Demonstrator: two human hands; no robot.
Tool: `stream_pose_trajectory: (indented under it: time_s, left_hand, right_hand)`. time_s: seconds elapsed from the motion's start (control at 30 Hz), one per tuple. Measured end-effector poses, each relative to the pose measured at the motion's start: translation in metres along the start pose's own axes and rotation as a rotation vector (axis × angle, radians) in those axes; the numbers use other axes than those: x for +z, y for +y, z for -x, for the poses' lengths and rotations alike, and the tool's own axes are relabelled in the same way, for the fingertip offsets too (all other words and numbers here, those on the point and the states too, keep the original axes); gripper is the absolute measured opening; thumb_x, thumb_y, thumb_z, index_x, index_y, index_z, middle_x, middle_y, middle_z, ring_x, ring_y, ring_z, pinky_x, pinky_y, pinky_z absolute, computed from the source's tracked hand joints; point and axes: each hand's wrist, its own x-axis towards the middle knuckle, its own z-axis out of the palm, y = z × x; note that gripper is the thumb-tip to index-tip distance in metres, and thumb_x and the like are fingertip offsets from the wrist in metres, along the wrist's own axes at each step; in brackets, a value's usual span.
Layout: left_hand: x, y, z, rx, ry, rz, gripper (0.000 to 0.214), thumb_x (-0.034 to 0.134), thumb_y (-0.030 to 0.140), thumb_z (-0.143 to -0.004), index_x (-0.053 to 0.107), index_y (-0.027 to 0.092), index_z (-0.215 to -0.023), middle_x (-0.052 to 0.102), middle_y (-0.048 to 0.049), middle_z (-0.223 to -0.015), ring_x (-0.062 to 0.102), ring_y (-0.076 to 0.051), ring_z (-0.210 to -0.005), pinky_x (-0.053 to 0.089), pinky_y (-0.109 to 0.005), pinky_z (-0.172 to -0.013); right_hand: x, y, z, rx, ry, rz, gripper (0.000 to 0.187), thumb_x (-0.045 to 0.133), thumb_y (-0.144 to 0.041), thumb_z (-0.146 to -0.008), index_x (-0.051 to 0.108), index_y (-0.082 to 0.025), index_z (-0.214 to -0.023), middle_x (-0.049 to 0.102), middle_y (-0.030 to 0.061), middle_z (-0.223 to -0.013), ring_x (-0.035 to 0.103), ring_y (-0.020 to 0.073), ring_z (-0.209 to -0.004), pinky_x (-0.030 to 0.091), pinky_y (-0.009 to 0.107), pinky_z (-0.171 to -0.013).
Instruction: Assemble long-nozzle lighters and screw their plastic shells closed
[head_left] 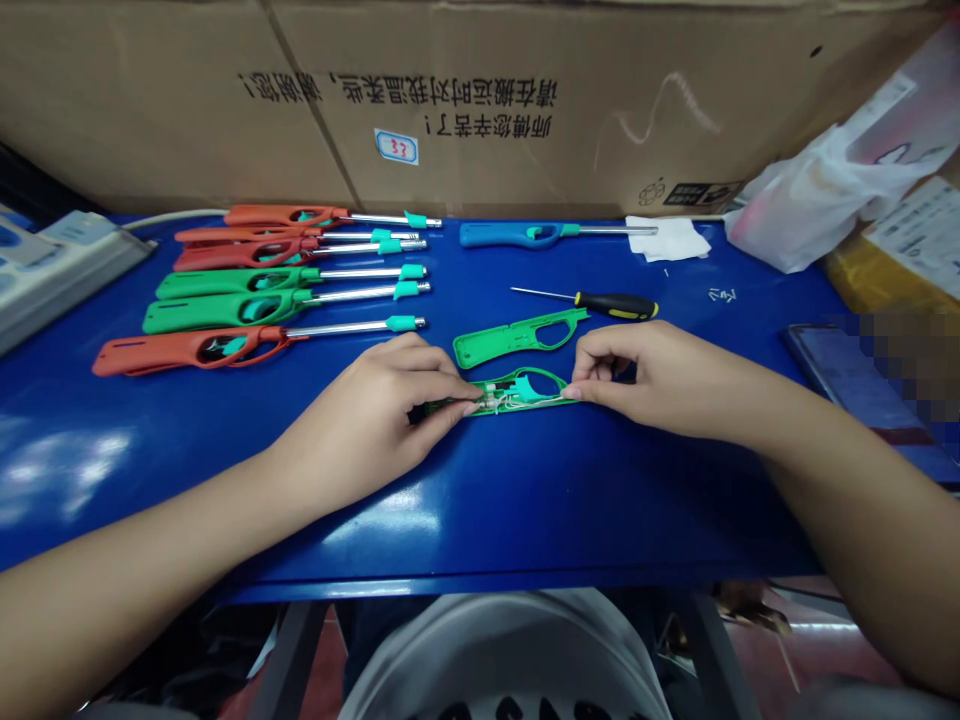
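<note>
We have a green lighter half [504,395] lying lengthwise on the blue table [525,500], open side up, showing a teal trigger [529,389] and thin pale wires [536,404]. Just beyond it we see a green cover [495,343], detached, slightly slanted, its rounded end to our left, its loop-shaped opening to our right.

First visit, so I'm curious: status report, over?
Left grip, right grip: at opposite ends of open green casing. Green half-shell beyond. Screwdriver farther back, not blocking.
</note>
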Motion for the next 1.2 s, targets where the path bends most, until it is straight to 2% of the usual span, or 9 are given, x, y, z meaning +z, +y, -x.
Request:
stream_pose_trajectory:
  time_s: [0.2,0.33,0.5,0.6,0.8,0.9,1.0,1.2]
  left_hand:
    - [-0.001,-0.003,0.000,-0.018,-0.009,0.021,0.019,0.065,0.025,-0.102,0.083,0.019,-0.107,0.078,-0.0047,-0.098,0.069,-0.019,-0.091,0.055,-0.031,-0.085]
    - [-0.001,-0.006,0.001,-0.021,-0.012,0.034,0.020,0.066,0.028,-0.102,0.083,0.021,-0.109,0.077,-0.0037,-0.100,0.070,-0.018,-0.093,0.056,-0.030,-0.085]
    - [-0.001,-0.007,0.001,-0.025,-0.029,0.048,0.020,0.066,0.029,-0.102,0.083,0.022,-0.108,0.077,-0.0036,-0.099,0.070,-0.018,-0.093,0.056,-0.029,-0.085]
    - [-0.002,-0.008,0.001,-0.036,-0.031,0.053,0.021,0.066,0.031,-0.102,0.083,0.022,-0.109,0.077,-0.0033,-0.100,0.070,-0.017,-0.092,0.056,-0.028,-0.085]
    - [-0.004,-0.010,0.001,-0.033,-0.047,0.061,0.022,0.065,0.034,-0.102,0.083,0.024,-0.109,0.078,-0.0025,-0.100,0.071,-0.018,-0.094,0.056,-0.029,-0.086]
    - [-0.005,-0.009,0.001,-0.027,-0.043,0.054,0.021,0.066,0.034,-0.102,0.083,0.024,-0.109,0.078,-0.0022,-0.101,0.071,-0.017,-0.094,0.057,-0.029,-0.086]
    - [-0.004,-0.009,0.001,-0.017,-0.031,0.043,0.020,0.067,0.033,-0.101,0.083,0.023,-0.108,0.077,-0.0022,-0.100,0.070,-0.017,-0.094,0.057,-0.029,-0.086]
    - [-0.002,-0.006,0.000,-0.045,-0.016,0.066,0.019,0.069,0.032,-0.099,0.083,0.022,-0.105,0.078,-0.0029,-0.098,0.071,-0.018,-0.093,0.057,-0.030,-0.085]
  right_hand:
    - [-0.004,0.003,-0.002,0.006,-0.033,-0.048,0.032,0.071,-0.053,-0.082,0.069,-0.021,-0.074,0.063,-0.0002,-0.068,0.052,0.0150,-0.064,0.039,0.030,-0.059]
    - [-0.005,0.005,-0.004,0.001,-0.035,-0.084,0.029,0.075,-0.048,-0.079,0.068,-0.021,-0.072,0.065,-0.0002,-0.069,0.054,0.0153,-0.067,0.041,0.030,-0.063]
    - [0.000,0.010,-0.007,0.008,-0.002,-0.087,0.029,0.077,-0.047,-0.078,0.067,-0.021,-0.071,0.067,-0.0001,-0.070,0.053,0.0152,-0.068,0.039,0.030,-0.062]
    - [-0.003,0.014,-0.009,-0.005,-0.025,-0.113,0.030,0.079,-0.049,-0.077,0.071,-0.020,-0.072,0.066,-0.0004,-0.070,0.053,0.0152,-0.068,0.039,0.031,-0.062]
    - [-0.017,0.016,-0.008,-0.010,-0.118,-0.111,0.031,0.070,-0.052,-0.085,0.080,-0.023,-0.082,0.073,0.0015,-0.078,0.060,0.0185,-0.076,0.044,0.033,-0.069]
    - [-0.019,0.015,-0.007,-0.025,-0.130,-0.094,0.025,0.073,-0.048,-0.083,0.081,-0.024,-0.085,0.076,0.0014,-0.083,0.060,0.0188,-0.077,0.046,0.034,-0.072]
    - [-0.016,0.013,-0.007,-0.029,-0.109,-0.076,0.019,0.074,-0.042,-0.081,0.079,-0.024,-0.080,0.076,0.0017,-0.083,0.060,0.0187,-0.078,0.046,0.034,-0.073]
    - [-0.011,0.008,-0.006,0.018,-0.085,-0.019,0.021,0.070,-0.043,-0.081,0.073,-0.023,-0.076,0.074,0.0028,-0.081,0.061,0.0190,-0.076,0.045,0.033,-0.069]
